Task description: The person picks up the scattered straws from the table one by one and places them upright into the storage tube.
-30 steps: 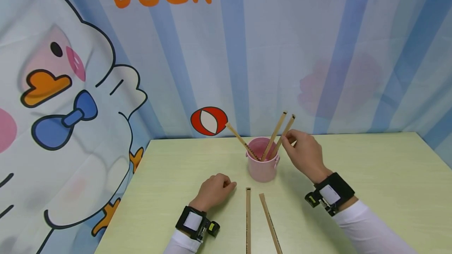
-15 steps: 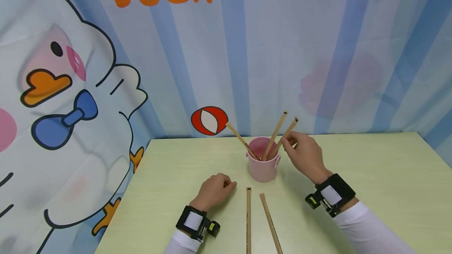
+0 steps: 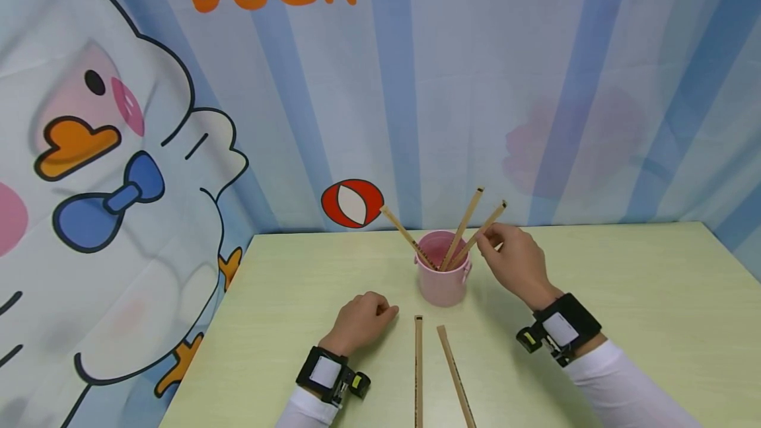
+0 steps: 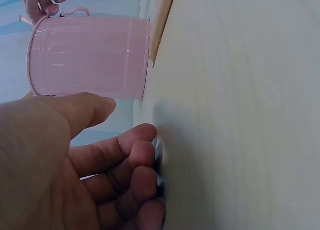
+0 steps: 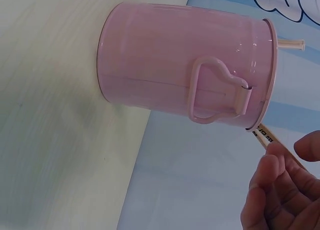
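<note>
A pink bucket [image 3: 442, 286] with a side handle stands on the table, holding three slim tan sticks with black print. One stick [image 3: 410, 240] leans left and another [image 3: 462, 226] leans slightly right. The third stick [image 3: 491, 218] tilts furthest right, alongside my right hand [image 3: 516, 259]. That hand's fingers [image 5: 270, 170] touch or nearly touch this stick, the thumb held apart from them. My left hand [image 3: 360, 323] rests on the table, left of the bucket's front, with loosely curled fingers and nothing in them. Inside the bucket, the sticks' lower ends are hidden.
Two more tan sticks lie in front of the bucket: a straight one [image 3: 419, 368] and a slanted one [image 3: 455, 375], both cut off by the frame's bottom. Behind the pale table [image 3: 642, 322] hangs a striped cloth [image 3: 464, 84] with a printed duck.
The rightmost stick has tilted further right and its top has sunk a little. My right hand has shifted slightly right and down. The left hand has stayed still.
</note>
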